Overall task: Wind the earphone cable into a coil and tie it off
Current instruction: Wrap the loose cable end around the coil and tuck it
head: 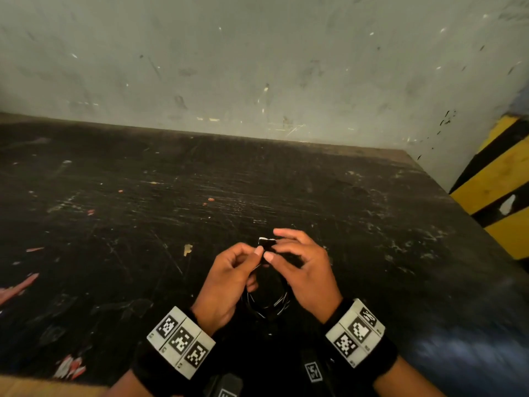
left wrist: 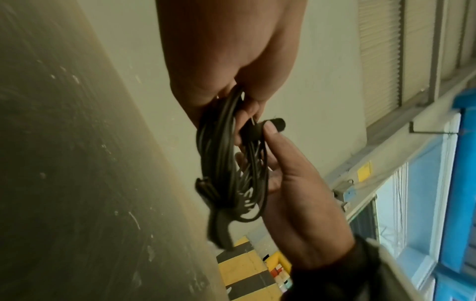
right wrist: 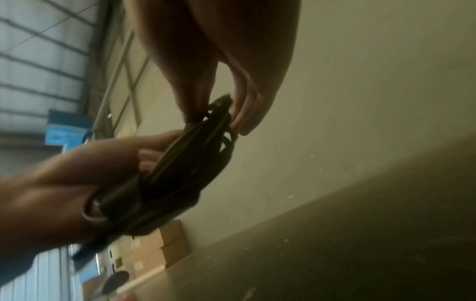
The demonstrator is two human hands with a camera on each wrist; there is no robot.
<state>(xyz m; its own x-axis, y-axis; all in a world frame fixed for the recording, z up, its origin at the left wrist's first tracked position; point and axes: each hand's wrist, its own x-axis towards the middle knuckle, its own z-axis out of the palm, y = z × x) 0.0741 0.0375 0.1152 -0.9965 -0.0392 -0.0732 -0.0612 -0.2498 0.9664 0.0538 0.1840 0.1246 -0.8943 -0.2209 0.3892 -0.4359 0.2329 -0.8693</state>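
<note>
The black earphone cable [head: 267, 303] is wound into a coil and hangs between my two hands above the dark table [head: 143, 224]. My left hand [head: 253, 253] pinches the top of the coil [left wrist: 226, 163], with its fingers curled round the strands. A short black tie strap [head: 267, 243] wraps over the top of the coil. My right hand [head: 273, 250] pinches that strap [left wrist: 260, 130] between thumb and forefinger, and its other fingers are spread. In the right wrist view the coil [right wrist: 185, 173] is blurred, with a thicker plug end low on the left.
The scratched black table meets a grey wall [head: 257, 67] at the back. A yellow and black striped post [head: 498, 190] stands off the table's right edge. Red and white scraps [head: 70, 368] lie at the front left. Cardboard boxes [right wrist: 170, 244] are stacked beyond the table.
</note>
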